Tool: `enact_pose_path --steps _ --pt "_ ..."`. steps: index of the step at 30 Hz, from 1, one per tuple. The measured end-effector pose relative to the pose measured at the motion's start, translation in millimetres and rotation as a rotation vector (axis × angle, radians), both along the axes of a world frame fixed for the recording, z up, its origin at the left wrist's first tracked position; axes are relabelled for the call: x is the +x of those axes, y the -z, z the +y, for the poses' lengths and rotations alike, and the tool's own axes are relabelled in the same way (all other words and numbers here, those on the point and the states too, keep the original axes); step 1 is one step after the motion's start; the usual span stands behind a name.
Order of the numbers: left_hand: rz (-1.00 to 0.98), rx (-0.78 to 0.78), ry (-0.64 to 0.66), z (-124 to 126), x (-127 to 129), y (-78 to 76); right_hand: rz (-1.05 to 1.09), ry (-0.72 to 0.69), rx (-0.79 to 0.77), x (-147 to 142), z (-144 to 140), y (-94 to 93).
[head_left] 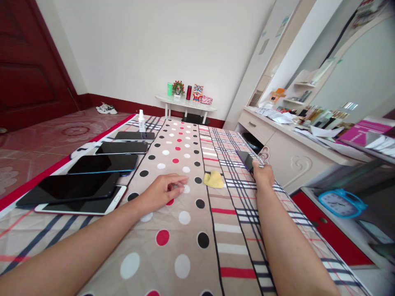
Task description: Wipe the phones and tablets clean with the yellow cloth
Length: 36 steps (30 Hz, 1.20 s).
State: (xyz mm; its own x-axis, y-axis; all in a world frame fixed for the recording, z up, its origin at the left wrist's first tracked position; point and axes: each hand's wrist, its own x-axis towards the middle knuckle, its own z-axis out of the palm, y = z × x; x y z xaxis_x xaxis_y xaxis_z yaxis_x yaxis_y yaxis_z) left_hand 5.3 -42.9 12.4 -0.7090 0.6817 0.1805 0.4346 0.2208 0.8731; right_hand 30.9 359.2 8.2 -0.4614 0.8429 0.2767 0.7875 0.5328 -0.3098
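On the right side of the patterned bed cover [184,265], my right hand [264,174] grips the near end of a smartphone [246,159] with a dark screen and a purplish edge. My left hand [165,191] rests on the dotted middle strip, fingers loosely bent and thumb apart, with nothing in it. Just right of its fingertips lies a crumpled yellow cloth [213,179]. Several dark-screened phones lie along the left side, among them a blue-edged phone [103,164]. Nearest to me, a black phone [72,187] overlaps a white-framed phone [115,199].
A small white spray bottle [141,122] stands behind the phones. Beyond the far edge is a low white table [185,102] with ornaments. To the right are a cluttered dresser [286,160] and a blue alarm clock [339,203].
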Motion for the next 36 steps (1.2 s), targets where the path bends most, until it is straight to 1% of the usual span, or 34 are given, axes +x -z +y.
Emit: enact_pose_path --steps 2,3,7,9,13,18,23,27,29,32,34,36 --pt "0.019 -0.007 0.0 0 0 -0.7 0.046 0.062 -0.068 -1 -7 -1.6" --pt "0.024 -0.01 0.002 1 0 -0.8 0.038 0.065 -0.082 -2 -11 -2.3" --pt "0.054 -0.026 0.015 1 -1 0.2 -0.098 -0.002 -0.046 -6 -20 -1.8" --pt "0.068 -0.037 0.017 1 -1 0.6 -0.114 -0.025 -0.001 -7 -19 0.8" --pt "0.106 -0.073 0.024 1 0 0.0 -0.078 -0.047 0.076 -12 -13 7.3" --pt "0.122 -0.072 0.034 4 -1 -0.8 -0.034 -0.074 0.164 -32 -12 12.6" --pt "0.15 -0.041 0.045 4 -3 2.7 -0.066 -0.077 0.131 -53 -6 15.4" --pt "0.158 -0.045 0.035 3 -3 5.1 -0.044 -0.124 0.099 -53 -5 18.9" --pt "0.151 -0.046 0.035 2 -4 5.5 -0.018 -0.108 0.078 -49 -15 21.7" --pt "0.149 -0.04 0.033 3 -2 5.5 -0.001 -0.096 0.019 -42 -45 25.9" --pt "0.153 -0.04 0.028 4 1 4.0 -0.021 -0.156 -0.007 -38 -69 27.2" --pt "0.154 -0.049 0.034 3 2 -0.3 -0.043 -0.245 0.001 -35 -88 26.9"
